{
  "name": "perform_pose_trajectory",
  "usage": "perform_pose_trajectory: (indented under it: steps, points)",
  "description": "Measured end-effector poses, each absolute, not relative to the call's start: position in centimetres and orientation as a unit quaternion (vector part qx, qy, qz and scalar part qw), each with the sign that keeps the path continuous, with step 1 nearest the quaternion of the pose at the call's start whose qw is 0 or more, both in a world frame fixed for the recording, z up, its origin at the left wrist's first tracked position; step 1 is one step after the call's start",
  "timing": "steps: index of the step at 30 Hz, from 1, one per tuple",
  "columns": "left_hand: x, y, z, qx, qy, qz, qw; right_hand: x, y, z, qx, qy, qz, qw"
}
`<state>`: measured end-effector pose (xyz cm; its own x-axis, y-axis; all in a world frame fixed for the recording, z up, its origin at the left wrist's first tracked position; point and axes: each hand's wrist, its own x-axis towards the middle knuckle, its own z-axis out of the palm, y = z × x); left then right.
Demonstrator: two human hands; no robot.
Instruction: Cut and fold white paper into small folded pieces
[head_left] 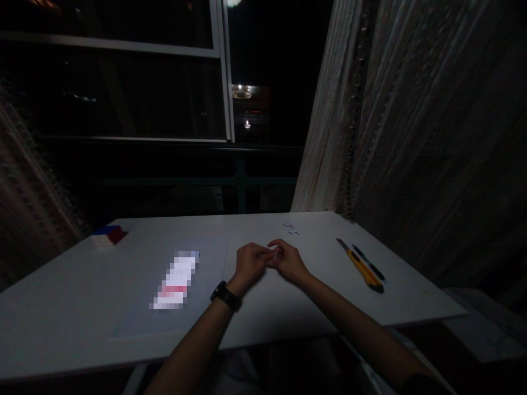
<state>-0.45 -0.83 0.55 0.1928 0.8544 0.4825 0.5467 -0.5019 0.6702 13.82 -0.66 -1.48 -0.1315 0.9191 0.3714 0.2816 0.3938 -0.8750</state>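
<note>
My left hand (250, 264) and my right hand (289, 260) meet over the middle of the white table (74, 296). Both have their fingers curled and pinched together around a tiny pale piece (275, 254) held between the fingertips. The piece is too small to name. A black watch (226, 296) sits on my left wrist. Two small paper scraps (290, 228) lie on the table just beyond my hands.
A yellow utility knife (362, 267) and a dark pen (369, 263) lie to the right. A blurred white and red packet (177, 280) rests on a grey sheet (135, 318) at left. A puzzle cube (107, 235) sits at the far left corner. Curtain and dark window stand behind.
</note>
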Motion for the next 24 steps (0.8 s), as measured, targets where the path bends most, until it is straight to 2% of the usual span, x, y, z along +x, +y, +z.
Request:
perform_pose_trajectory:
  steps: [8, 16, 24]
  points:
    - [-0.26, -1.17, 0.57, 0.761, 0.453, 0.424, 0.190, 14.34, -0.21, -1.81, -0.443, -0.695, 0.287, 0.489]
    - [-0.28, -0.69, 0.13, 0.763, 0.437, 0.437, 0.190, 14.46, -0.97, -1.04, -0.464, -0.745, 0.181, 0.444]
    - [-0.14, -0.91, 0.51, 0.712, 0.466, 0.463, 0.246, 14.49, -0.51, -1.26, -0.452, -0.749, 0.192, 0.446]
